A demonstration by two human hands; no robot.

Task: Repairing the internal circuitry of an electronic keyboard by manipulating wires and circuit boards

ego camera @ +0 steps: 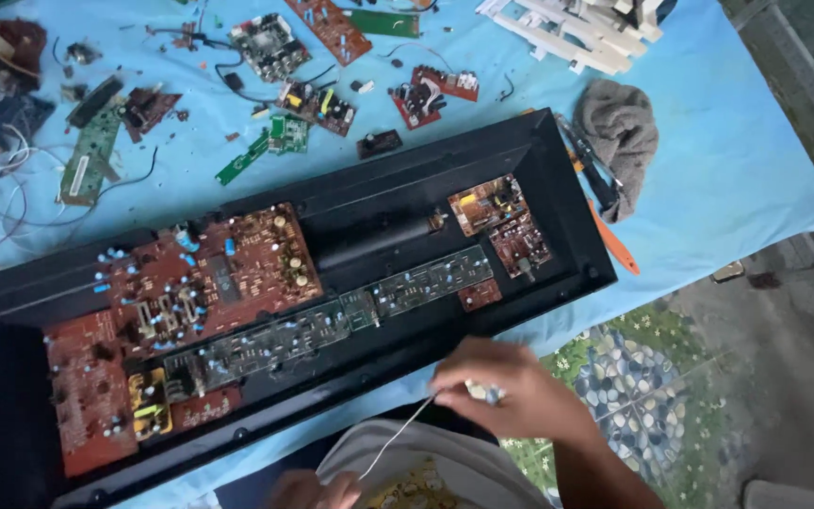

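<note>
Right hand (506, 391) is pinching a thin pale wire (398, 435) just below the front edge of the long black casing (558, 170); left hand (313, 490), barely showing at the bottom, is gripping the wire's lower end. The open casing is holding reddish-brown circuit boards (209, 273) and a green strip board (332, 320). Loose boards are lying on the blue cloth (737, 170) behind.
</note>
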